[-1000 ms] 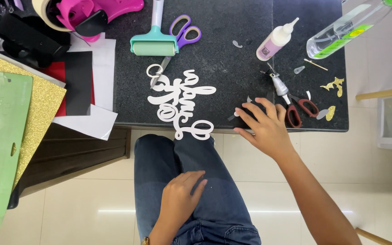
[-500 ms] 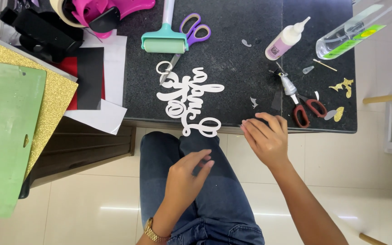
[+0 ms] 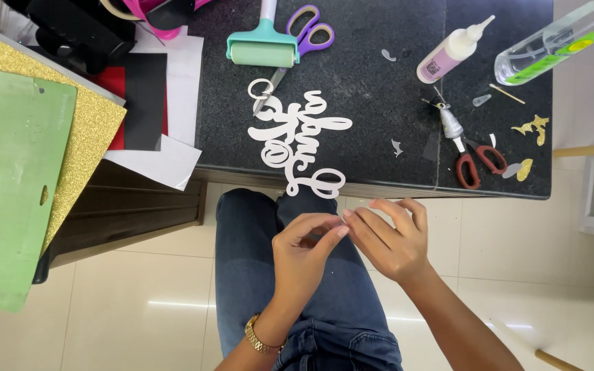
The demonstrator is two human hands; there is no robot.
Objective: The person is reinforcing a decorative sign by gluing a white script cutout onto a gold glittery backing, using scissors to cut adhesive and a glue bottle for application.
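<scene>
Head view: both hands meet over the lap in the lower middle of the frame, below the edge of the dark tabletop [image 3: 379, 103]. The left hand [image 3: 304, 257] has its palm turned inward, wrist bent, fingertips pressed together toward the right hand [image 3: 390, 240], whose fingers curl to meet them. The grip looks like a pinch on something tiny; what it is I cannot tell. Just above, the white paper cutout [image 3: 297, 137] lies at the tabletop's near edge, overhanging it. Red-handled scissors [image 3: 472, 161] lie to the right.

Left hand [image 3: 304, 257] and right hand [image 3: 390, 240] meet; fingertips touching.
</scene>
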